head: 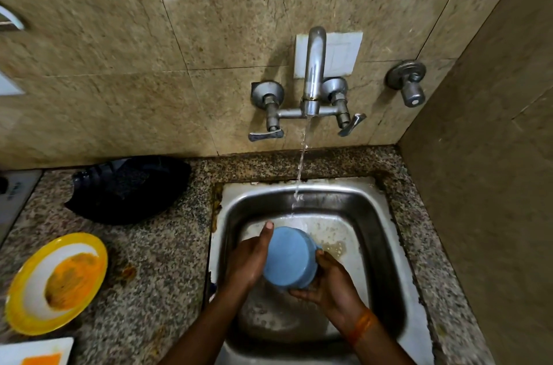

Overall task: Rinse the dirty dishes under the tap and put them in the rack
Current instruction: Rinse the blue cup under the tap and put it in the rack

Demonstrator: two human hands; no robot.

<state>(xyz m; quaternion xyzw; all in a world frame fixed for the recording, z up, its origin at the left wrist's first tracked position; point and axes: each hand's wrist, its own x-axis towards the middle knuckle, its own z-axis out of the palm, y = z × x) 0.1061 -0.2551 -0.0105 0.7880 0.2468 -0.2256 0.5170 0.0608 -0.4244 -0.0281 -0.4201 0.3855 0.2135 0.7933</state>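
- Low in the frame's centre, a blue bowl (289, 258) is held over the steel sink (386, 233), bottom turned to the camera, at the foot of the stream from the tap (312, 74).
- The left hand (248, 260) grasps its left side, thumb up along the rim.
- The right hand (327, 284) cups it from below right.
- At lower left, a soiled yellow plate (57, 284) lies on the granite counter (155, 275).
- No writing is legible.

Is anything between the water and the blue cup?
No. The stream falls freely from the tap to the far edge of the blue cup, held over the sink by left hand and right hand.
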